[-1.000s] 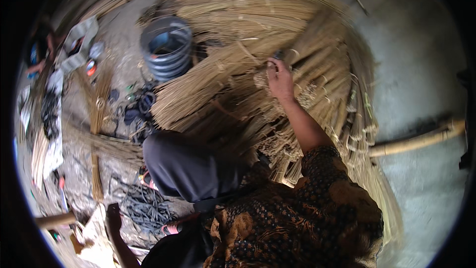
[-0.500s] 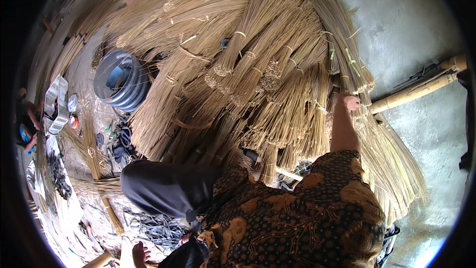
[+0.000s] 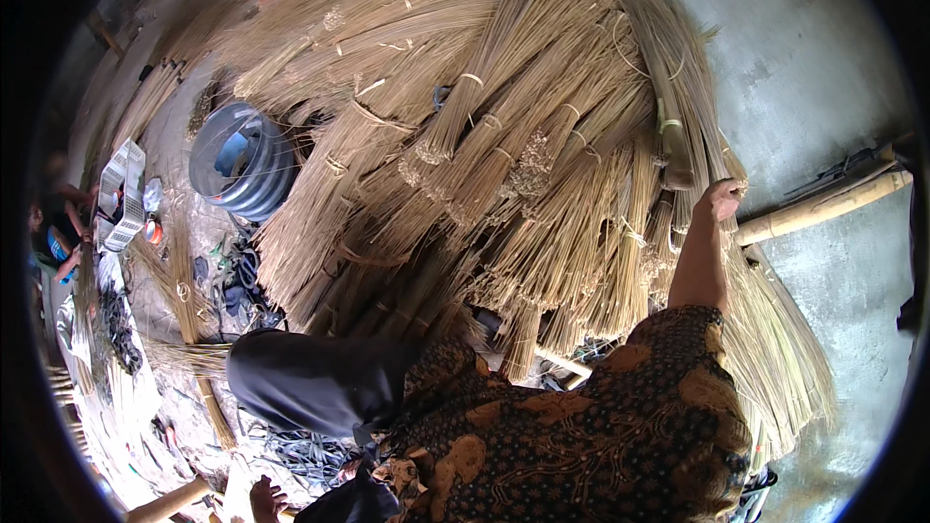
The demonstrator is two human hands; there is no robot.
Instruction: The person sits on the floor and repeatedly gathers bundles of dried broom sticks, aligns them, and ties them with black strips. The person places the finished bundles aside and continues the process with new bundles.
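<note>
Many tied bundles of dry straw sticks (image 3: pixel 504 165) piled in a fan against grey concrete wall (image 3: pixel 804 68). Right hand (image 3: pixel 719 199) reaching out, fingers closed on the outermost bundle (image 3: pixel 678 136) at pile's right edge, just above bamboo pole (image 3: pixel 823 208). Left hand out of view. Coiled grey hose (image 3: pixel 242 165) lying left of pile on floor.
</note>
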